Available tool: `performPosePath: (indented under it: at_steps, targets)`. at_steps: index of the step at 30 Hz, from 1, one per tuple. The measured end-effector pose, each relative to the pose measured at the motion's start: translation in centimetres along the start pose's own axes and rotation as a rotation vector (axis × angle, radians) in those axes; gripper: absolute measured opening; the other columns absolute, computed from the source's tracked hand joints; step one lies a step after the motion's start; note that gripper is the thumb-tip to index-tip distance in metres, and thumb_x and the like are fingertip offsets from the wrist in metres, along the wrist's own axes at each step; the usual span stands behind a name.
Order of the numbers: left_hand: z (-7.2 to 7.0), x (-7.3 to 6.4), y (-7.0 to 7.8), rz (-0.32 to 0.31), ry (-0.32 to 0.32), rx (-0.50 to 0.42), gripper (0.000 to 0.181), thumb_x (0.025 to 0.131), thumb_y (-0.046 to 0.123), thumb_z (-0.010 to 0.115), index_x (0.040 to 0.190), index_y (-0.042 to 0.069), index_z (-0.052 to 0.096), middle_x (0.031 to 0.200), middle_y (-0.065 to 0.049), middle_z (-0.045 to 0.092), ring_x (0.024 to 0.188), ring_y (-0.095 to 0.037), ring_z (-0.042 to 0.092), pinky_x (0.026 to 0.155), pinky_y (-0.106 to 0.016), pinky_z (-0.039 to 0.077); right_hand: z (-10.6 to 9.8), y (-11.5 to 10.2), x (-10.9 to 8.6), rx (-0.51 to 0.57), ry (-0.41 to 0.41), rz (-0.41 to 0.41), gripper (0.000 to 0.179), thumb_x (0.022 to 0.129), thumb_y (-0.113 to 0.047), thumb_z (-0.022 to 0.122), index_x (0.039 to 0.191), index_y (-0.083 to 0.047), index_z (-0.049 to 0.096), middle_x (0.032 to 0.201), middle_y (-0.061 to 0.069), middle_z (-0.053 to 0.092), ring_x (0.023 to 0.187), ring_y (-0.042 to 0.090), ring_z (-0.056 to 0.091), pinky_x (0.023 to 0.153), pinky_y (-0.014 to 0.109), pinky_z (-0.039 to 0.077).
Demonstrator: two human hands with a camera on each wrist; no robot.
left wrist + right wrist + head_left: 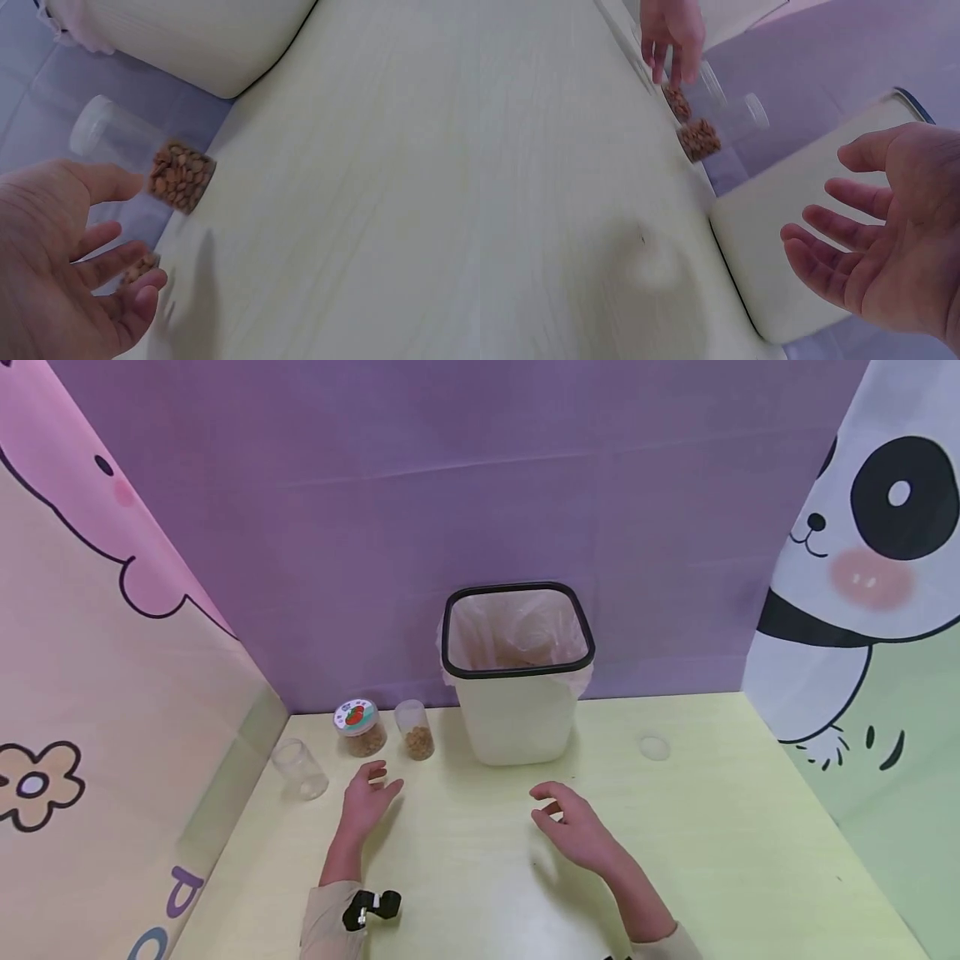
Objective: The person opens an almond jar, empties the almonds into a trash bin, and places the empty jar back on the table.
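Observation:
My left hand (366, 802) hovers above the table with loosely bent fingers, just in front of two jars, and holds nothing. A wide clear jar (365, 735) has a lid with a red fruit picture and brown pellets inside. Beside it stands a narrower jar (417, 732) with a whitish cap, partly filled with brown pellets (180, 176). To the left is a clear container (301, 769) with no pellets visible. My right hand (579, 829) is also bare, fingers gently curved over the table in front of the bin.
A pale bin (517, 722) with a black rim and a liner bag stands at the back middle against a purple backdrop (360, 527). A translucent round disc (655, 747) lies on the table (720, 827) right of it. Printed side panels flank the table.

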State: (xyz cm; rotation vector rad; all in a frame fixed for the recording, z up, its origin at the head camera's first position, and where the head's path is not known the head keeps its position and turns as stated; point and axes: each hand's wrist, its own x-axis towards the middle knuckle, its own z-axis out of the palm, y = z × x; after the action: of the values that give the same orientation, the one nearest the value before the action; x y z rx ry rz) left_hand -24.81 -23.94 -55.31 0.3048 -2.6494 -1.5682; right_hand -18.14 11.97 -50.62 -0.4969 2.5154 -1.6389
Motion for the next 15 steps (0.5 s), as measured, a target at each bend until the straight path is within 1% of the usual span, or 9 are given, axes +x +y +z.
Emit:
performPosePath:
  at_steps: [2, 5, 9, 12, 15]
  targets:
    - [0.6, 0.6, 0.1, 0.003, 0.012, -0.024, 0.059, 0.091, 0.016, 0.067, 0.139, -0.004, 0.039, 0.134, -0.027, 0.047, 0.121, -0.044, 0.048, 0.098, -0.051, 0.042, 0.6, -0.2, 0.2, -0.013, -0.021, -0.013, 0.025, 0.097, -0.016, 0.058, 0.121, -0.011, 0.057, 0.125, 0.009, 0.057, 0.1, 0.018, 0.06, 0.082, 0.037, 0.048]
    - [1.3, 1.5, 0.2, 0.0, 0.05, -0.041, 0.06, 0.09, 0.015, 0.068, 0.139, -0.003, 0.038, 0.134, -0.025, 0.047, 0.121, -0.044, 0.048, 0.098, -0.05, 0.042, 1.4, -0.6, 0.3, -0.031, -0.052, -0.022, 0.026, 0.098, -0.019, 0.057, 0.123, -0.013, 0.056, 0.128, 0.008, 0.056, 0.104, 0.02, 0.058, 0.081, 0.036, 0.048]
    - [1.8, 2.5, 0.3, 0.007, 0.108, -0.068, 0.063, 0.089, 0.013, 0.07, 0.14, -0.005, 0.037, 0.136, -0.025, 0.045, 0.122, -0.046, 0.046, 0.099, -0.05, 0.042, 2.4, -1.1, 0.2, -0.027, -0.087, -0.014, 0.03, 0.098, -0.021, 0.056, 0.127, -0.012, 0.055, 0.13, 0.007, 0.055, 0.11, 0.028, 0.056, 0.081, 0.038, 0.049]
    - [2.0, 3.3, 0.4, 0.038, 0.145, -0.09, 0.066, 0.087, 0.01, 0.071, 0.139, -0.008, 0.036, 0.138, -0.028, 0.042, 0.123, -0.047, 0.044, 0.101, -0.051, 0.039, 3.0, -1.2, 0.3, -0.025, -0.102, -0.008, 0.033, 0.098, -0.023, 0.056, 0.129, -0.012, 0.053, 0.132, 0.005, 0.054, 0.113, 0.032, 0.055, 0.081, 0.038, 0.049]
    - [2.4, 4.1, 0.2, 0.073, 0.177, -0.074, 0.068, 0.085, 0.009, 0.073, 0.138, -0.01, 0.036, 0.14, -0.029, 0.041, 0.124, -0.047, 0.043, 0.103, -0.051, 0.038, 3.8, -1.1, 0.5, -0.016, -0.104, -0.017, 0.034, 0.099, -0.024, 0.055, 0.131, -0.014, 0.053, 0.134, 0.006, 0.054, 0.114, 0.033, 0.055, 0.081, 0.037, 0.049]
